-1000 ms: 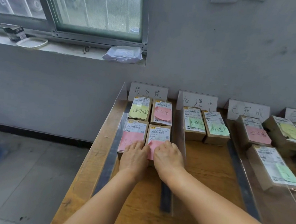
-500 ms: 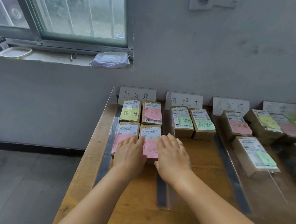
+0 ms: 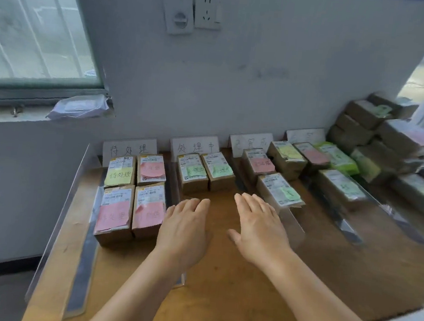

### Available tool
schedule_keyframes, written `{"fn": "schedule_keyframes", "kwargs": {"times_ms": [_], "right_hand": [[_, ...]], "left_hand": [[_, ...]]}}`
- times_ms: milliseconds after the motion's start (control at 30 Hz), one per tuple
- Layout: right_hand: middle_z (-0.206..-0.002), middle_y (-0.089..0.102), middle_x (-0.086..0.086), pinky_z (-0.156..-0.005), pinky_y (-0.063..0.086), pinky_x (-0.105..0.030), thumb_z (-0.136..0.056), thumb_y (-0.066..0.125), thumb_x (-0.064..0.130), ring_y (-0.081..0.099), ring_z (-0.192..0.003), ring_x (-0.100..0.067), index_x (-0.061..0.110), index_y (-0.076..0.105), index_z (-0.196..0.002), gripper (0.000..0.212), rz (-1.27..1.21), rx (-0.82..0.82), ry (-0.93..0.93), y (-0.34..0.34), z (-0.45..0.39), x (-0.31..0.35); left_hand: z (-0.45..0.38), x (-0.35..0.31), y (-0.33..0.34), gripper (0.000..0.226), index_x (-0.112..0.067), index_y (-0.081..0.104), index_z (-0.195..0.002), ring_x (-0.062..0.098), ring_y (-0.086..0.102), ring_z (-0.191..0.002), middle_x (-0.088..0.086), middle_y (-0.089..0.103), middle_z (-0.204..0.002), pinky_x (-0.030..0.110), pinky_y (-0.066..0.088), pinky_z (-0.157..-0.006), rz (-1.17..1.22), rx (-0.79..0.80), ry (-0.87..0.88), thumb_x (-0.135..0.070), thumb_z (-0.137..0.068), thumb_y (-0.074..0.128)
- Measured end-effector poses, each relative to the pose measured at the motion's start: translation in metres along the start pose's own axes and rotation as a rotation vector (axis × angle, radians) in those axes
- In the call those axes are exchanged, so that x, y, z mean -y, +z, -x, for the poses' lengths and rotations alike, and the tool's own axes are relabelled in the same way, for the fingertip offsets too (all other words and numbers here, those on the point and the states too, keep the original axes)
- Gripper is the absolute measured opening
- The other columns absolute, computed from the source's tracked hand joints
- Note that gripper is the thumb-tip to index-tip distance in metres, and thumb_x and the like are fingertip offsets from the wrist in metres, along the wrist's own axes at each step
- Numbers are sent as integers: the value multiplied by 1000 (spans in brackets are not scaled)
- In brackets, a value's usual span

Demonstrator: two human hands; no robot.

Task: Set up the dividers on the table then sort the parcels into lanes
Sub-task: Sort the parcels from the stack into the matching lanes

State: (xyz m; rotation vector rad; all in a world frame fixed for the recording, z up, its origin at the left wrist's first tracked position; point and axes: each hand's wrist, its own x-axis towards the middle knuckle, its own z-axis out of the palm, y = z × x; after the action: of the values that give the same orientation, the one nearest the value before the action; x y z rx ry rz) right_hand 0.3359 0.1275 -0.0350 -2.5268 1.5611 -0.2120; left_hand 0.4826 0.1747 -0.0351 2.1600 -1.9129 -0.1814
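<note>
Clear dividers (image 3: 294, 224) split the wooden table (image 3: 232, 291) into lanes, each headed by a white handwritten sign (image 3: 129, 148). The leftmost lane holds several brown parcels (image 3: 113, 214) with pink and yellow notes. Two parcels with green notes (image 3: 204, 172) lie in the second lane, and two more parcels (image 3: 278, 191) lie in the third. My left hand (image 3: 185, 229) and my right hand (image 3: 259, 227) hover flat with straight fingers over the bare front of the second lane, holding nothing.
A pile of unsorted parcels (image 3: 389, 141) is stacked at the far right against the wall. A window and sill with a white packet (image 3: 80, 106) are at the left. The table's left edge drops to the floor.
Both hands have left the front parcels of the leftmost lane and moved right over the second lane. The view has swung right, showing the parcel pile.
</note>
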Motion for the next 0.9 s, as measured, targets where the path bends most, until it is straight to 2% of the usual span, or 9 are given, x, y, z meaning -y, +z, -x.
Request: {"fn": "schedule_keyframes", "kwargs": {"times_ms": [200,500,900], "right_hand": [[-158,18,3,-118,11,-33,-92,54,46,12,-146,-15,21,12,-152,77,-31,-57,112,-28,40,-84],[-159,16,4,-119,12,-34,-93,53,47,10,-147,-15,22,12,-153,77,-66,-55,207,-59,102,-216],[-158,21,4,-118,14,-34,-93,51,48,13,-146,-16,21,17,-152,73,-90,-146,311,-91,149,-363]], "left_hand": [[-1,-86,20,66,-26,18,-152,18,21,-145,-5,27,-156,36,17,-117,-4,32,100,-37,-95,51],[0,-229,56,66,-27,18,-152,17,21,-145,-4,26,-157,37,15,-119,56,74,151,-41,-96,50],[-20,-377,102,64,-24,24,-151,13,32,-138,-6,39,-148,31,24,-114,120,50,250,-42,-95,51]]}}
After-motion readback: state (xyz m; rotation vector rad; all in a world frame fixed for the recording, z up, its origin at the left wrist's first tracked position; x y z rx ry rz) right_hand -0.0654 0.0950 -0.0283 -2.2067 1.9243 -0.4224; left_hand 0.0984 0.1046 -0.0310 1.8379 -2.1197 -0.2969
